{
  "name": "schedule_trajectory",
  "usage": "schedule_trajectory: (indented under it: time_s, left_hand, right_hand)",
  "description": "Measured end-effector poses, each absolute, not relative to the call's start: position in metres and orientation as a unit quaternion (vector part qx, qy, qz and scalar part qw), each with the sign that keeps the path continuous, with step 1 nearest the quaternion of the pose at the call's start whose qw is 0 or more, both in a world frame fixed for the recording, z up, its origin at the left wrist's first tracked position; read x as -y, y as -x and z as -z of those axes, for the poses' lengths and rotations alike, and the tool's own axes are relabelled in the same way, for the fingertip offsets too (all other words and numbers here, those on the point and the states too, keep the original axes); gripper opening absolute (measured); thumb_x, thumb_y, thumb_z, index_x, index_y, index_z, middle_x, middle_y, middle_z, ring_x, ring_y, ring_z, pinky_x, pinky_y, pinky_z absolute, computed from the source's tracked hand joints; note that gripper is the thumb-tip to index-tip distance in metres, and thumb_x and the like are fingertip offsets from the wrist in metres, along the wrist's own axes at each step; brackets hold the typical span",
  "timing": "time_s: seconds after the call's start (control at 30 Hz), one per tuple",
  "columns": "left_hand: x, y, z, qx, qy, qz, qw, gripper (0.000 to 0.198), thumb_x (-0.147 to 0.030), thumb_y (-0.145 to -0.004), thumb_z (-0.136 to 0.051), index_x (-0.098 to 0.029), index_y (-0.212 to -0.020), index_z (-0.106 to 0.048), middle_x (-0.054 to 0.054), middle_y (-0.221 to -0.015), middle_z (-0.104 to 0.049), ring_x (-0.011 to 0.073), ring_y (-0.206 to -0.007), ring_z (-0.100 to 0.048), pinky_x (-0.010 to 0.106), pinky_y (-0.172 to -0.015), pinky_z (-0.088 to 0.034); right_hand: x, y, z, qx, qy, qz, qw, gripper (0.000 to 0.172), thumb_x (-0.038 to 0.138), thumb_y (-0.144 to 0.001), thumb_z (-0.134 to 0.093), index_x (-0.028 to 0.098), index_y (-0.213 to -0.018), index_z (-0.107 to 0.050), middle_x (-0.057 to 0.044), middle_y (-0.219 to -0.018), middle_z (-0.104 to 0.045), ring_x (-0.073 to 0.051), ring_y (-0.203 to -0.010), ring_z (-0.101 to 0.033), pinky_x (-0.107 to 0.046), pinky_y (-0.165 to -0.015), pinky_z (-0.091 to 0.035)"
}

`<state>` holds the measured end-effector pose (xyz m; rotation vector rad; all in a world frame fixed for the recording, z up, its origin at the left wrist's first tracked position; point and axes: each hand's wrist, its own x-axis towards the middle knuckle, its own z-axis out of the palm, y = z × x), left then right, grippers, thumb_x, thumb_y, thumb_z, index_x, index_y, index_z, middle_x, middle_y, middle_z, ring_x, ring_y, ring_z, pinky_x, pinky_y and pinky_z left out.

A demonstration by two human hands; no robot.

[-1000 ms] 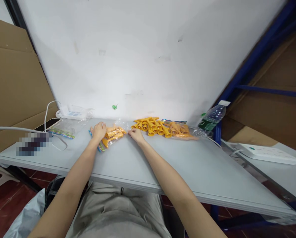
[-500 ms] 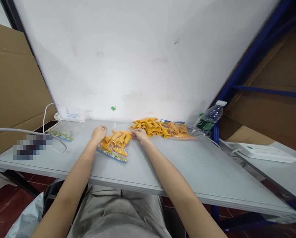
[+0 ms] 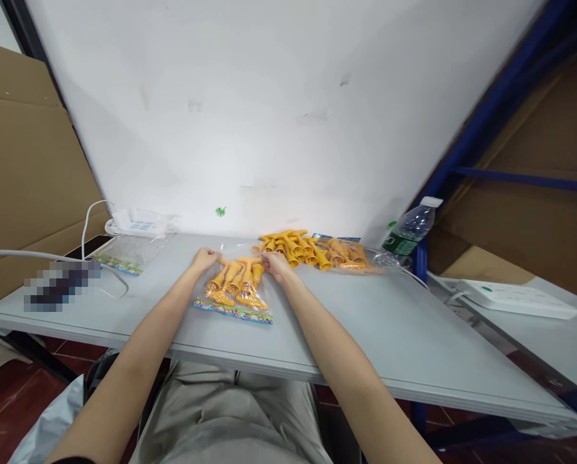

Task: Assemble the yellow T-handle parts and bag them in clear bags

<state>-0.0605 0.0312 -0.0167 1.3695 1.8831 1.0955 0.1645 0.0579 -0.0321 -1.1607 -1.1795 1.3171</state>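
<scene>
A clear plastic bag [image 3: 233,314] with a colourful printed strip lies in front of me on the table, the strip towards me. Inside it are several yellow-orange plastic pieces [image 3: 240,282] with hollow flared ends. My left hand [image 3: 204,260] is closed on the bag's far left corner. At the far right corner, my right hand [image 3: 275,265] pinches the bag between thumb and fingers. Just beyond my right hand lies a heap of loose yellow pieces [image 3: 295,247] of the same shape. Another filled bag [image 3: 349,254] rests to the right of that heap.
An unfilled clear bag [image 3: 129,251] lies at the left, near a white power strip [image 3: 141,225] and cables. A plastic bottle [image 3: 411,229] leans at the right by the blue frame [image 3: 420,258]. A white panel [image 3: 288,129] rises behind the grey table [image 3: 346,328].
The bag has turned straighter and shifted slightly right, its pieces now lying more evenly. My left hand has moved right to its far corner; my right hand has stayed near its place.
</scene>
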Motion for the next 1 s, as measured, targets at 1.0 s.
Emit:
schedule_trajectory:
  time_s: [1.0]
  left_hand:
    - [-0.031, 0.065, 0.023, -0.506, -0.351, -0.552, 0.562, 0.009, -0.009, -0.080, -0.066, -0.013, -0.076, -0.059, 0.006, -0.063, -0.068, 0.0132, -0.062, -0.067, 0.024, -0.067, -0.054]
  right_hand:
    - [-0.051, -0.162, 0.025, 0.335, 0.408, -0.695, 0.489, 0.020, 0.005, -0.089, -0.050, 0.015, -0.075, -0.059, -0.003, -0.065, -0.069, -0.012, -0.057, -0.064, -0.021, -0.057, -0.054]
